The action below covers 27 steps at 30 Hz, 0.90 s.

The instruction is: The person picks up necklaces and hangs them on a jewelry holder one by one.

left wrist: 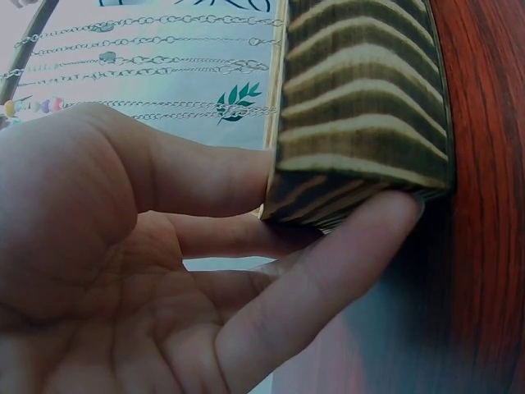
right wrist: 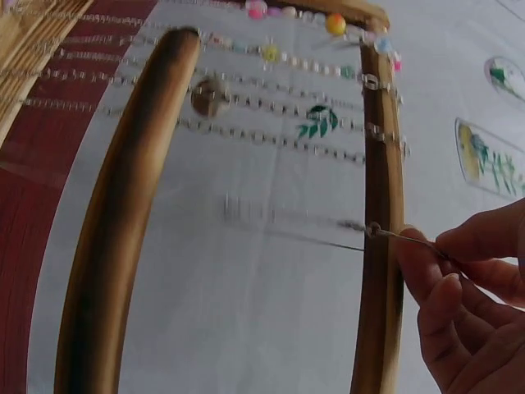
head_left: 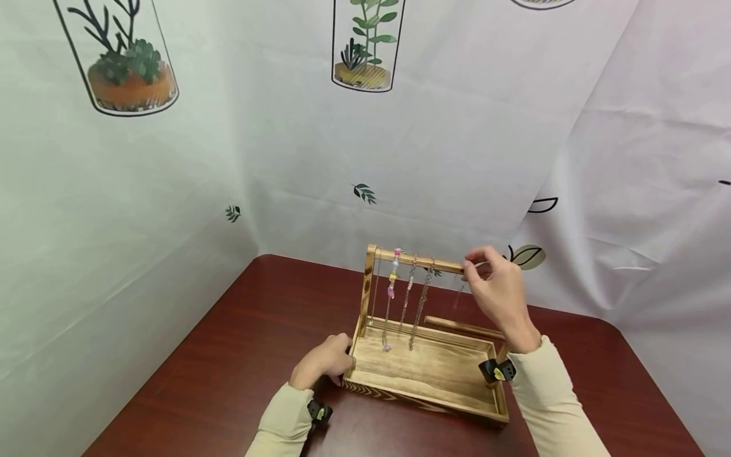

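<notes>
A wooden jewelry stand has a shallow tray (head_left: 440, 374) and a raised top bar (head_left: 440, 263). At the tray's left front corner, my left hand (head_left: 325, 360) grips the wood; the left wrist view shows fingers and thumb around the striped corner (left wrist: 361, 98). My right hand (head_left: 499, 289) is at the right end of the top bar. There it pinches a thin chain necklace (right wrist: 418, 240) that crosses the bar; its hanging part is blurred. Farther left on the bar hang a colorful beaded necklace (head_left: 392, 277) and several chains, including a silver chain (head_left: 421, 304).
A second wooden bar (head_left: 462, 327) runs low along the back right of the tray, its dark rounded end (right wrist: 187, 34) near in the right wrist view. The stand sits on a reddish-brown table (head_left: 257, 324). Behind hangs a white cloth (head_left: 434, 146) with plant prints.
</notes>
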{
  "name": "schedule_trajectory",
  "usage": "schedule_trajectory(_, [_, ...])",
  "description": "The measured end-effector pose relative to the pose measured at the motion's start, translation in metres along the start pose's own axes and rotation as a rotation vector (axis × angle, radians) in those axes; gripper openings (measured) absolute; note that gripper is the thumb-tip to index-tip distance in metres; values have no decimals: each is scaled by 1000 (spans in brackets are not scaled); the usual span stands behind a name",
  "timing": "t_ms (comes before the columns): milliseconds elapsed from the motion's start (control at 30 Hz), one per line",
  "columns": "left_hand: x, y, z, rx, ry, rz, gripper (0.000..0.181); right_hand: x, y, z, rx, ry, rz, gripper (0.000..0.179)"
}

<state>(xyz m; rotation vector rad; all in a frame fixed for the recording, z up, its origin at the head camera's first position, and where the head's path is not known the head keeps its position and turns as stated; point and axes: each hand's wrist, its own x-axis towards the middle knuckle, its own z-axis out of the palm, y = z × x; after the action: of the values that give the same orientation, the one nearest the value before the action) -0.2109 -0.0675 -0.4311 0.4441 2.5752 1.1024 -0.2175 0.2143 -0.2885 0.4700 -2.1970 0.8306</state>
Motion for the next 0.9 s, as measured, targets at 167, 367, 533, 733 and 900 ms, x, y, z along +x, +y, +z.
schedule_trajectory(167, [0, 1, 0, -7, 8, 6, 15, 0, -6, 5, -15, -10, 3, 6])
schedule_trajectory(367, [-1, 0, 1, -19, 12, 6, 16, 1, -8, 7, 18, -31, 16, 5])
schedule_trajectory(533, [-2, 0, 1, -25, 0, 0, 16, 0, -9, 7, 24, -66, 12, 5])
schedule_trajectory(733, [-2, 1, 0, -24, 1, 5, 15, -4, -8, 4, 13, -105, 13, 5])
schedule_trajectory(900, [-2, 1, 0, -5, 1, -2, 12, -5, -6, 3, 13, -127, -14, 5])
